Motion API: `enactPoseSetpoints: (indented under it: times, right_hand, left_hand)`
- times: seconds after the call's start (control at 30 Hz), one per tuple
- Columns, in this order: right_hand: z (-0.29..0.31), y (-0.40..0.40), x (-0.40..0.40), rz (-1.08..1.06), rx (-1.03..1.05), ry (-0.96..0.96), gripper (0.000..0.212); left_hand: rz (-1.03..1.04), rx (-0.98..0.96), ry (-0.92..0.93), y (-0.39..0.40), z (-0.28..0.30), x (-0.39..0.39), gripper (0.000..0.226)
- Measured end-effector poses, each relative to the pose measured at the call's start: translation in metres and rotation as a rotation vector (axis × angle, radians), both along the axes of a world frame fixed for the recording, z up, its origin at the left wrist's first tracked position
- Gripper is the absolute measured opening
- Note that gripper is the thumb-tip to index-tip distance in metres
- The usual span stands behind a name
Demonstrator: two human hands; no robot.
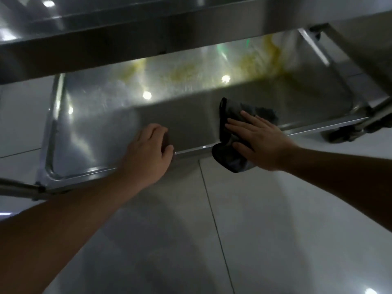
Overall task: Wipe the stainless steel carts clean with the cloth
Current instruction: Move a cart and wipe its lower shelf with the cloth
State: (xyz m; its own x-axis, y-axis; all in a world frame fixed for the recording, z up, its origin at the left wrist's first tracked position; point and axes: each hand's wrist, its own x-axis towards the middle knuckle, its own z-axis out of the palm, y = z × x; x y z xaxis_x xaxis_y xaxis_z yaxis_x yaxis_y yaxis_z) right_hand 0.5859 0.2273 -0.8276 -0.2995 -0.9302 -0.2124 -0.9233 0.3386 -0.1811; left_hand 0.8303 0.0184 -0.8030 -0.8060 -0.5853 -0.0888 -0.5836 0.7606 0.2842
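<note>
Head view: a stainless steel cart's lower shelf (101, 115) seen from above, with the upper shelf (127, 28) crossing the top of the picture.
Right hand (261, 143): fingers straight and spread, palm flat on the cloth, pressing it down; nothing is clasped.
Cloth (231, 124): dark grey, crumpled, on the shelf at its near edge toward the right end, one corner hanging over the rim.
Left hand (148, 153): fingers curled over the near rim of the lower shelf, gripping it near the middle.
Stains (273, 60): yellowish smears along the far edge, thickest at the far right corner.
Floor (265, 230): pale glossy tiles below the cart.
</note>
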Motion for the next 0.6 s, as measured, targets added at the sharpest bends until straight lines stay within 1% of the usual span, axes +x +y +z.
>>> enactPoseSetpoints:
  times: [0.07,0.2,0.27,0.37,0.43,0.5,0.6]
  right_hand:
    - [0.003,0.02,-0.021,-0.078,-0.001,0.02,0.071]
    - [0.005,0.062,-0.054,-0.308,-0.037,0.052,0.063]
    - [0.005,0.08,-0.075,-0.436,-0.06,0.059,0.061]
    - [0.01,0.097,-0.119,-0.708,-0.03,0.042,0.062]
    - [0.012,0.093,-0.138,-0.84,0.028,0.002,0.064]
    - [0.006,0.078,-0.141,-0.916,0.025,0.005,0.066]
    - [0.0,0.045,-0.117,-0.93,0.003,0.011,0.07]
  left_hand:
    - [0.079,0.01,0.008,0.007,-0.008,-0.014,0.053]
    - [0.213,0.024,-0.003,0.015,-0.02,-0.027,0.061]
    - [0.243,-0.014,0.01,0.016,-0.024,-0.027,0.062]
    - [0.237,-0.051,0.013,0.018,-0.025,-0.025,0.063]
    - [0.243,-0.053,0.001,0.02,-0.024,-0.025,0.063]
    - [0.239,-0.067,-0.011,0.021,-0.024,-0.026,0.066]
    - [0.216,-0.097,-0.027,0.022,-0.024,-0.026,0.079]
